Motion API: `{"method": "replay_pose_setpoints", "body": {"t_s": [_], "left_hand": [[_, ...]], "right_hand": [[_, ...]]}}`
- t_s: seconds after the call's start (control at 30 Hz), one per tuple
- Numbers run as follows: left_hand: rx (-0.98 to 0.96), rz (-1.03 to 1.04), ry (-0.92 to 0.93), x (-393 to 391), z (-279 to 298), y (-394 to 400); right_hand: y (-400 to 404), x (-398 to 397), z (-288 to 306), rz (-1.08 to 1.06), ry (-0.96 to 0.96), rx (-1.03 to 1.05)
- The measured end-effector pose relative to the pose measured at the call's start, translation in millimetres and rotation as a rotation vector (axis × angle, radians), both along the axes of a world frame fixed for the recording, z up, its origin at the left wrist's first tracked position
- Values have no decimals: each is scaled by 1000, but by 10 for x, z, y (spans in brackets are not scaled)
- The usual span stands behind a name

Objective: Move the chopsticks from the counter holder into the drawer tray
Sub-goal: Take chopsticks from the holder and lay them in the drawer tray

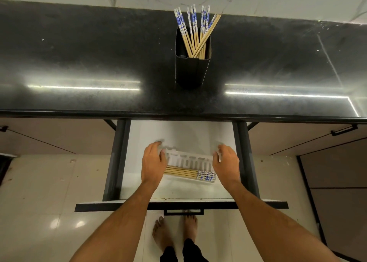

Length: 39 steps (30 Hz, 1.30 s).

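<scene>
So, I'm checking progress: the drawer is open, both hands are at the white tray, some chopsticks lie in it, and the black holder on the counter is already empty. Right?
Not quite. The black holder on the counter is not empty: the head view shows several chopsticks standing in it. The rest holds: drawer open, left hand and right hand at the white tray, some chopsticks there.

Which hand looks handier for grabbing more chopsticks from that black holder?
Probably the right hand: the holder stands slightly right of centre and its chopsticks lean rightward. It's close; the left hand is equally free.
</scene>
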<state>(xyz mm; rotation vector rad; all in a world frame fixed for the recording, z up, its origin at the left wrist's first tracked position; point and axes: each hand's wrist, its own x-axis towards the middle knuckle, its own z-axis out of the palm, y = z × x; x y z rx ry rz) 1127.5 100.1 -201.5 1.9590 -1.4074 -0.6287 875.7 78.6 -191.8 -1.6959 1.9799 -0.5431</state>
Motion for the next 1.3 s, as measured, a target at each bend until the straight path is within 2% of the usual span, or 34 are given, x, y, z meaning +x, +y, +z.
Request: {"method": "replay_pose_setpoints", "body": {"t_s": [0.07,0.13,0.23,0.5,1.0,1.3], "left_hand": [[152,181,132,14,-32,-1],[283,311,241,42,-73,-2],[388,343,279,68,-133,11],[467,372,296,63,-194,36],[498,423,295,98,-242,105],[446,347,246,90,-124,107]], "right_hand": [[11,-37,16,-135,-56,152],[54,-50,11,-175,-95,271],[132,-48,-34,-195,-127,352],[171,68,-160,-285,-88,442],[26,114,-190,-213,-55,438],[45,103,-117,-159,-20,400]]}}
